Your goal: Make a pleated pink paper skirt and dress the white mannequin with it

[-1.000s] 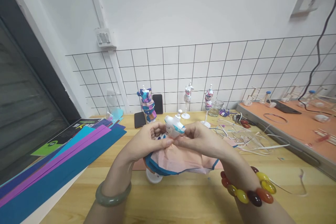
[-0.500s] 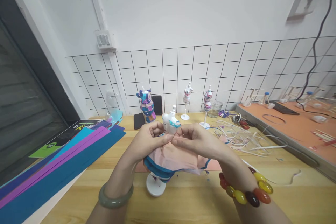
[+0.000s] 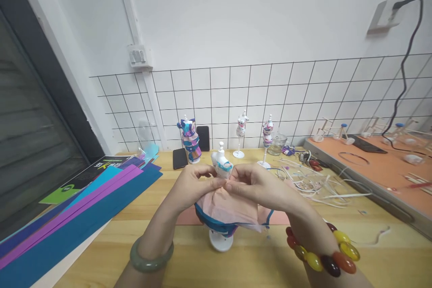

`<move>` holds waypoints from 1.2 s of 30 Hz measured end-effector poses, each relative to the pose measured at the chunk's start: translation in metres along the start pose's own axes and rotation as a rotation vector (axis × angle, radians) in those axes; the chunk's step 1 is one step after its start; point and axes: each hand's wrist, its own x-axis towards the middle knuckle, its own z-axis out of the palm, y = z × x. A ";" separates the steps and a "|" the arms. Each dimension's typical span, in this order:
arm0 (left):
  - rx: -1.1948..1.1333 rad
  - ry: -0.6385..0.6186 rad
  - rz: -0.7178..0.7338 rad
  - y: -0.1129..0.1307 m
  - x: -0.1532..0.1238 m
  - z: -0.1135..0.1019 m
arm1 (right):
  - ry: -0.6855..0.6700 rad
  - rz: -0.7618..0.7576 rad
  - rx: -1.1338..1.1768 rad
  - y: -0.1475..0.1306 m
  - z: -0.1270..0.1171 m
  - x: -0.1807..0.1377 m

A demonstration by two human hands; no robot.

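A small white mannequin (image 3: 222, 166) with teal patches on its chest stands between my hands on a round white base (image 3: 221, 241). Around its waist spreads a pale pink paper skirt (image 3: 232, 207), layered over blue trim at the hem. My left hand (image 3: 199, 184) pinches the skirt's gathered top edge between thumb and fingers at the waist. Right beside it, my right hand (image 3: 251, 184) pinches the same edge, the two thumbs nearly touching. My curled fingers hide the sides of the waist.
Coloured paper sheets (image 3: 91, 216) lie at the left. Behind stand a dressed mannequin (image 3: 191, 139), two smaller ones and a phone (image 3: 180, 159). Paper scraps (image 3: 317, 182) and a glass bowl (image 3: 277, 144) are at the right, near an orange-topped board (image 3: 378, 162) holding wooden models.
The mannequin's base has shifted right, and its body has turned and tilted slightly. Both hands keep their pinch on the skirt at the waist. The view has moved a little.
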 end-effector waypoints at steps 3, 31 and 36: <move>0.019 0.002 -0.002 0.000 0.000 0.002 | -0.001 0.023 -0.057 0.003 0.000 0.001; -0.095 -0.085 -0.027 0.007 -0.003 -0.002 | -0.088 -0.013 0.204 0.011 -0.003 0.004; -0.084 -0.077 -0.043 0.008 -0.004 -0.002 | -0.087 -0.005 0.197 0.008 -0.002 0.004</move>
